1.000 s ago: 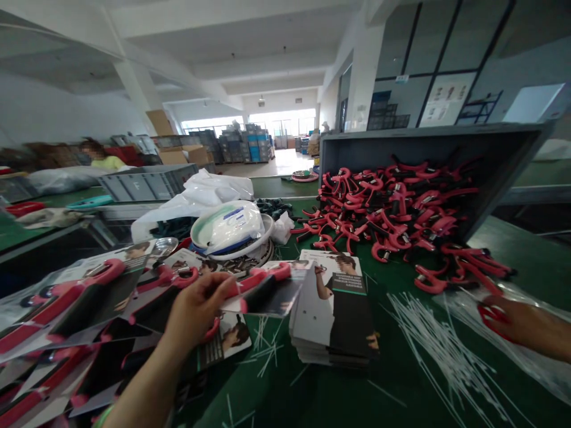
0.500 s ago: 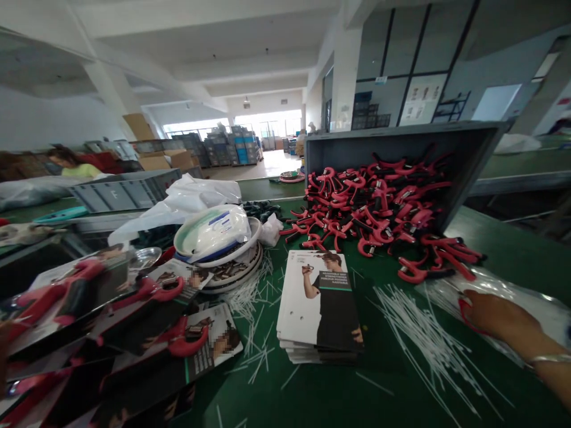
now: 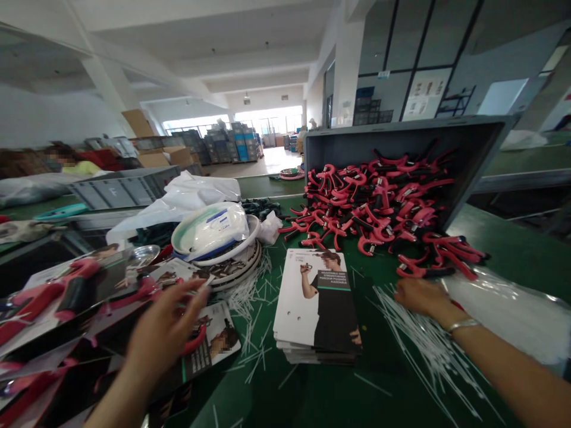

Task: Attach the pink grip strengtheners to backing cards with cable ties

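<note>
My left hand (image 3: 167, 327) is raised over the packed hand grip strengtheners at the left, fingers stretched and apart, slightly blurred, with nothing visible in it. Below it, red-and-black hand grip strengtheners (image 3: 80, 279) lie on printed cards, in a heap. My right hand (image 3: 419, 297) is at the upper end of a bundle of white cable ties (image 3: 428, 345). Its fingers are curled closed, and what they pinch is hidden. A bit of red (image 3: 457, 305) shows behind the right wrist. Between my hands stands a stack of printed cards (image 3: 316, 309).
A grey crate (image 3: 401, 128) tipped on its side spills loose grip strengtheners (image 3: 379, 208) onto the green table. Clear plastic bags (image 3: 508, 309) lie at the right. Stacked bowls (image 3: 214, 238) stand left of centre, with scattered ties beside them. A person (image 3: 75, 163) is in the far left background.
My right hand has moved left from the plastic bag to the cable ties. My left hand has come into view over the heap at the left.
</note>
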`<action>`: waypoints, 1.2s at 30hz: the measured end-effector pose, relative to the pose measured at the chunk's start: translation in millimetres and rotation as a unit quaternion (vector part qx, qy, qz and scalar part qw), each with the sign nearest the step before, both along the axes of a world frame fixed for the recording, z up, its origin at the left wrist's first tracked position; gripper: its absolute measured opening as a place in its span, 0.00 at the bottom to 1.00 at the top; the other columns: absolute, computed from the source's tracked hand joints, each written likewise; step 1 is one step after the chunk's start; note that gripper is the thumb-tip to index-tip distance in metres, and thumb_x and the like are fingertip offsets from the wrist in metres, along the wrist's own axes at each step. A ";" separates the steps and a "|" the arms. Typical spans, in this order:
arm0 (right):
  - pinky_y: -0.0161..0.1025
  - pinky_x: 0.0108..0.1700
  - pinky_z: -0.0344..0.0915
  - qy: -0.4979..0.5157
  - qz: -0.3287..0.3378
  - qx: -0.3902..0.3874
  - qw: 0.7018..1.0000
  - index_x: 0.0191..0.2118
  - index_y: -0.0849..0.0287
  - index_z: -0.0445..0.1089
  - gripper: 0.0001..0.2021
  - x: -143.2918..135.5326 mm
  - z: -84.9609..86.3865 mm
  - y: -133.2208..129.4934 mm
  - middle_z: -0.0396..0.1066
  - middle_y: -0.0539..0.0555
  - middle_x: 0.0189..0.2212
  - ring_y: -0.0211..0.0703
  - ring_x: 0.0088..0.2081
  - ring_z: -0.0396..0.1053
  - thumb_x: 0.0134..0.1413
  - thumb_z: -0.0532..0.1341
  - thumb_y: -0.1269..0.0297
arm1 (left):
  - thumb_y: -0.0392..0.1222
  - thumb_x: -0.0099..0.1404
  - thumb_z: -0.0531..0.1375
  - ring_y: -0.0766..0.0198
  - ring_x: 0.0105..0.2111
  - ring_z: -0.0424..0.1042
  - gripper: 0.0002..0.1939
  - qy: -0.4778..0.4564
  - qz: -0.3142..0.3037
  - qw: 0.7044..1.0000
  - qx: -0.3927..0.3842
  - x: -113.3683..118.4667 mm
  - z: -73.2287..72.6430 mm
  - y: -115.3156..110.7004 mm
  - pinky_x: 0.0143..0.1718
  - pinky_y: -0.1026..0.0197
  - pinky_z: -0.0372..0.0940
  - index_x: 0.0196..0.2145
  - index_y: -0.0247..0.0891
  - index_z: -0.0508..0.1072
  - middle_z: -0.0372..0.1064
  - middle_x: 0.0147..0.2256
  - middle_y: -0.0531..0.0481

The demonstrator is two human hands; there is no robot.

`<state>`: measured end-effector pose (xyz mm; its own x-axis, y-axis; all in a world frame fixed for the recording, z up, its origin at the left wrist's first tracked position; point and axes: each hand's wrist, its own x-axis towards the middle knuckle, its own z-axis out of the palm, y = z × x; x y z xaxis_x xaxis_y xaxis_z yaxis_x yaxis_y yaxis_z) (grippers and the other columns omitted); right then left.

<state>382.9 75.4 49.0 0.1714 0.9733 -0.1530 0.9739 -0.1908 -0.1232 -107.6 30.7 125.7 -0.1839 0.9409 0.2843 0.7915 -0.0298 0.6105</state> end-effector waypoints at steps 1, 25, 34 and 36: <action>0.47 0.36 0.59 0.010 -0.008 0.001 1.000 0.25 0.59 0.69 0.09 -2.8 -2.0 1.1 0.72 0.62 0.31 0.56 0.36 0.69 0.49 0.57 0.61 | 0.62 0.57 0.54 0.59 0.32 0.72 0.25 -0.047 -0.071 0.995 -0.048 21.2 -9.4 10.4 0.31 0.62 0.64 0.40 0.38 0.73 0.73 0.34 0.48; 0.34 0.19 0.56 0.479 -0.090 0.337 0.805 0.29 0.56 0.64 0.14 -11.1 59.5 -36.3 0.65 0.51 0.19 0.39 0.21 0.63 0.47 0.62 0.50 | 0.61 0.43 0.65 0.64 0.28 0.64 0.27 -0.143 -0.169 0.960 -0.170 113.1 -49.3 43.1 0.26 0.65 0.55 0.31 0.37 0.64 0.66 0.29 0.51; 0.34 0.25 0.70 0.482 0.162 0.438 0.742 0.38 0.56 0.57 0.03 -143.5 59.4 -70.8 0.70 0.54 0.35 0.37 0.28 0.72 0.62 0.52 0.65 | 0.52 0.47 0.65 0.61 0.28 0.67 0.19 -0.234 -0.123 0.949 -0.171 108.5 -33.5 42.7 0.26 0.63 0.57 0.27 0.37 0.64 0.67 0.27 0.50; 0.34 0.27 0.72 0.476 0.206 0.427 0.741 0.41 0.57 0.58 0.03 -155.1 51.3 -76.3 0.70 0.55 0.37 0.38 0.31 0.73 0.62 0.52 0.68 | 0.52 0.49 0.65 0.62 0.27 0.68 0.19 -0.349 -0.156 0.905 -0.188 111.9 -24.1 32.0 0.26 0.63 0.58 0.32 0.37 0.64 0.68 0.28 0.51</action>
<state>227.8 -1.0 100.3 0.0438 0.7241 0.6883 0.3231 0.6417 -0.6956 4.3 62.7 101.6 0.0950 0.9842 -0.1493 0.1989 0.1282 0.9716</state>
